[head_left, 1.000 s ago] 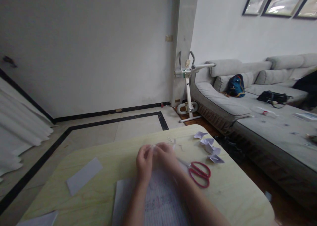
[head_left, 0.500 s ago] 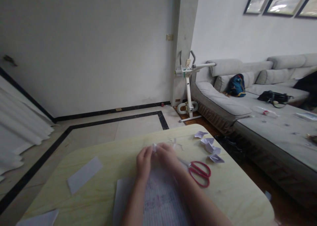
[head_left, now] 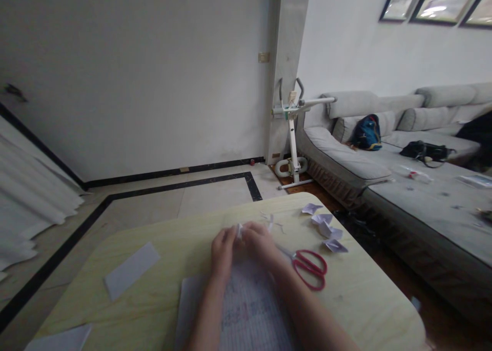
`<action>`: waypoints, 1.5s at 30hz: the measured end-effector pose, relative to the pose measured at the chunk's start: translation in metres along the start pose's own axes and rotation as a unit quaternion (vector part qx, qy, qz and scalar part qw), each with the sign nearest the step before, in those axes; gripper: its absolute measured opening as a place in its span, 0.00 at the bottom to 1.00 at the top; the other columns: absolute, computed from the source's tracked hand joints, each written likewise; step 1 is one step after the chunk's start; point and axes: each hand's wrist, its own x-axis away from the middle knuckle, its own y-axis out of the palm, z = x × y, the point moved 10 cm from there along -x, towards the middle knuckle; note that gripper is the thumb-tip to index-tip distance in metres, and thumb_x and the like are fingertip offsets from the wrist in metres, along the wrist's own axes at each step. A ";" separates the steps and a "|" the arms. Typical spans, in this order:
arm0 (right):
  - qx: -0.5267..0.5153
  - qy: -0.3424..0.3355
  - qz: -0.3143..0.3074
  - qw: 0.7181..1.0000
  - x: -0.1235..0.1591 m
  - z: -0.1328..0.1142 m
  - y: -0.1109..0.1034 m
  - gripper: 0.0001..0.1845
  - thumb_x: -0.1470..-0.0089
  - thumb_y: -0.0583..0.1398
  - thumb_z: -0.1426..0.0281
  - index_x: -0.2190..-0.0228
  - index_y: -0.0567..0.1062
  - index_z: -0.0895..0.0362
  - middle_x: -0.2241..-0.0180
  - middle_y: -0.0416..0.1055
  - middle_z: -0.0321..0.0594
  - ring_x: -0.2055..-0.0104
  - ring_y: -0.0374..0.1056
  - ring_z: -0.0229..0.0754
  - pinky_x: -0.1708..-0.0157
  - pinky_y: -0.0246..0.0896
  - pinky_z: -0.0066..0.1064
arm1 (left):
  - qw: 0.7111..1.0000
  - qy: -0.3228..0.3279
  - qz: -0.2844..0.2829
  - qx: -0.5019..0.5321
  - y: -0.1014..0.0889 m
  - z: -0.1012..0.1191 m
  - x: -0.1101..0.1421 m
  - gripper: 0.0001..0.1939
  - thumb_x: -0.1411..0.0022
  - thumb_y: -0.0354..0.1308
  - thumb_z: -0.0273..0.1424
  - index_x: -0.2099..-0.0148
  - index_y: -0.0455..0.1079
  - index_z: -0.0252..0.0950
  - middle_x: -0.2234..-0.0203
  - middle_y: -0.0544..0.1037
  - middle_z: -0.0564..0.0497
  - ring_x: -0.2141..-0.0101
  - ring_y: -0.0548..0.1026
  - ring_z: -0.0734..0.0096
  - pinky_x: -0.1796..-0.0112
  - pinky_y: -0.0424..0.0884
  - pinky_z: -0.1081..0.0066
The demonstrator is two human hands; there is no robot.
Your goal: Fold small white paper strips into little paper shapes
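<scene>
A small piece of folded white paper (head_left: 239,231) is pinched between my two hands above the far part of the wooden table. My left hand (head_left: 223,248) closes on its left side, and my right hand (head_left: 259,241) grips it from the right. Fingers cover most of the paper, so its shape is hard to make out. Beneath my forearms lies a lined notebook (head_left: 251,310) with writing on it. Red-handled scissors (head_left: 310,270) rest right of my right wrist, their blades partly hidden by it. Thin paper scraps (head_left: 280,227) lie just beyond my right hand.
Several folded paper boats (head_left: 322,219) stand along the table's right edge. On the left lie a white paper strip (head_left: 131,270) and another paper (head_left: 61,339) at the near corner. Past the table are a grey sofa (head_left: 346,169) and a white exercise machine (head_left: 292,136).
Both hands keep hold of the paper in almost the same spot, with only a slight shift of the fingers. The things on the table have not moved.
</scene>
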 end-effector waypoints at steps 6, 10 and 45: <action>0.022 -0.025 0.032 0.999 -0.003 -0.005 -0.006 0.10 0.55 0.60 0.66 0.81 0.70 0.59 0.82 0.65 0.33 0.77 0.61 0.34 0.75 0.55 0.25 | 0.999 0.006 -0.008 -0.038 0.001 0.001 0.000 0.17 0.48 0.56 0.44 0.74 0.68 0.34 0.81 0.71 0.53 0.77 0.68 0.72 0.73 0.64 0.74; -0.039 0.019 -0.025 0.999 -0.002 0.007 0.006 0.14 0.54 0.60 0.60 0.80 0.68 0.59 0.84 0.66 0.33 0.81 0.61 0.34 0.79 0.54 0.25 | 0.995 -0.052 -0.023 0.077 0.012 -0.012 0.003 0.18 0.51 0.58 0.45 0.71 0.71 0.32 0.82 0.71 0.53 0.78 0.68 0.73 0.74 0.64 0.74; -0.064 0.026 0.024 0.997 -0.005 0.013 -0.007 0.16 0.55 0.61 0.58 0.75 0.70 0.59 0.81 0.65 0.33 0.79 0.60 0.33 0.78 0.56 0.25 | 0.998 0.012 -0.036 -0.043 0.012 0.005 0.004 0.15 0.47 0.55 0.42 0.70 0.72 0.33 0.73 0.76 0.48 0.68 0.72 0.66 0.67 0.66 0.71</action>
